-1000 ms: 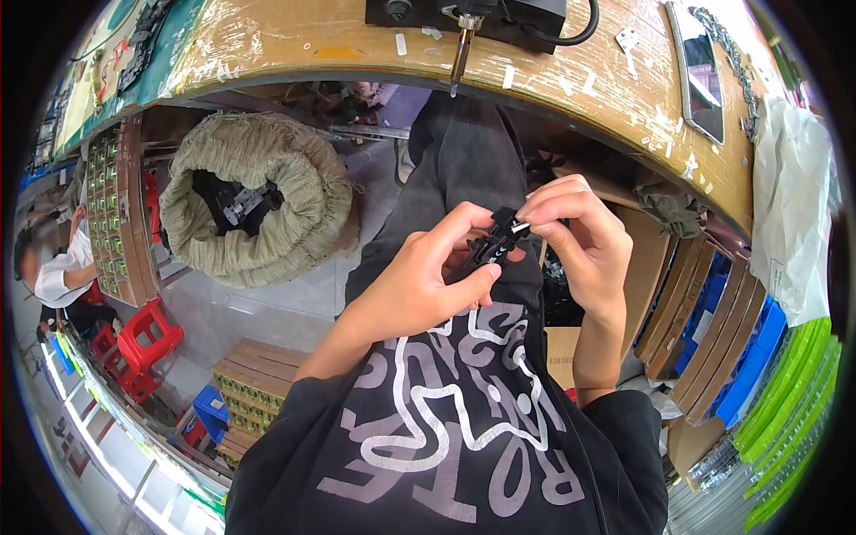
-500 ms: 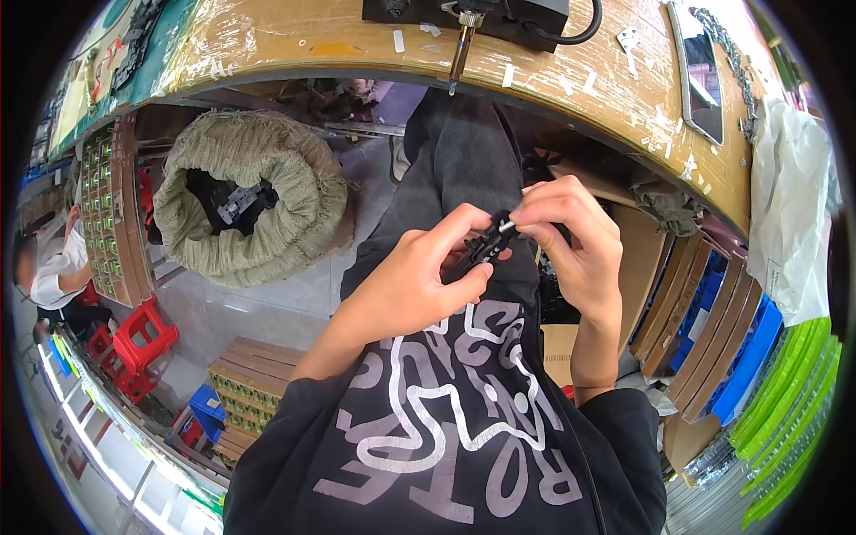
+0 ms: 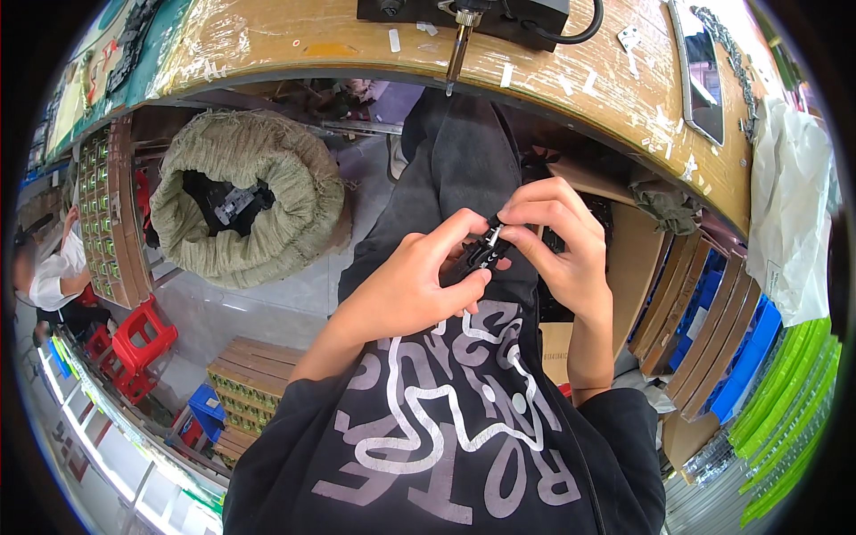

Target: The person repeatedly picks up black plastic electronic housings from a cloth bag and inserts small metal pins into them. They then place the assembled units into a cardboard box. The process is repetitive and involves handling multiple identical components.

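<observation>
Both my hands meet over my lap and grip one small black part (image 3: 481, 253) with a bit of metal on it. My left hand (image 3: 419, 281) holds its lower end from the left, thumb along the top. My right hand (image 3: 557, 241) pinches its upper end from the right with fingertips. Most of the part is hidden between the fingers. Below them lie my dark trousers and black printed shirt (image 3: 446, 428).
A wooden bench (image 3: 294, 40) wrapped in film curves across the top, with a black tool box (image 3: 464, 13) and a phone (image 3: 704, 71) on it. A burlap sack (image 3: 254, 209) of black parts stands at left. Cardboard and coloured trays (image 3: 740, 357) stack at right. A seated person (image 3: 45, 276) is far left.
My hands have stayed joined on the part and shifted slightly; the right fingers moved a little along its upper end.
</observation>
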### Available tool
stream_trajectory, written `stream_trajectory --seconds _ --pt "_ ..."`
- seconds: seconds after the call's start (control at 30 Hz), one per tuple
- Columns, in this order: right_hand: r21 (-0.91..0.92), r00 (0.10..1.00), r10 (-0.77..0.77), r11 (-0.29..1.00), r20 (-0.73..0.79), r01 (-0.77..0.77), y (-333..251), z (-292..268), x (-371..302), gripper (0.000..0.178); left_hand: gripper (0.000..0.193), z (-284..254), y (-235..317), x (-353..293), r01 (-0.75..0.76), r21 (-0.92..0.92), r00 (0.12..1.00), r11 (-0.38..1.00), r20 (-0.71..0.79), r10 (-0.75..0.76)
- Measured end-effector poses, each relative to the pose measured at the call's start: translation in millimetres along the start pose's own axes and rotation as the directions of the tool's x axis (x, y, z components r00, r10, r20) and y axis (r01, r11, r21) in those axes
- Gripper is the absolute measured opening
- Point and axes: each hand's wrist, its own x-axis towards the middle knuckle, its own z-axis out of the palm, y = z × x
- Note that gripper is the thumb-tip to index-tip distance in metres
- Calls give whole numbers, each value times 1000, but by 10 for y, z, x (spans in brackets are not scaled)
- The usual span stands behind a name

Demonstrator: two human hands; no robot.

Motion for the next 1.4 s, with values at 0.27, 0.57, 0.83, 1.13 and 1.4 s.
stream_trajectory --seconds 0.27,0.57,0.83,1.13,1.4 --pt "62 997 21 998 68 -26 53 -2 -48 16 23 -13 2 11 29 -56 998 998 54 -26" --pt "-138 993 5 990 116 11 29 -117 -58 16 24 -22 -13 -9 8 29 1000 1000 18 -8" --pt "-310 980 -66 943 189 124 -35 -152 6 17 27 35 -52 -11 -46 164 998 985 -32 52" --pt "-367 973 -54 920 222 135 -94 -138 31 17 28 39 -75 -24 -47 268 997 962 -47 62" --pt "-399 976 -42 908 214 127 -91 -110 5 17 28 42 -100 -12 -67 317 996 946 -34 83"
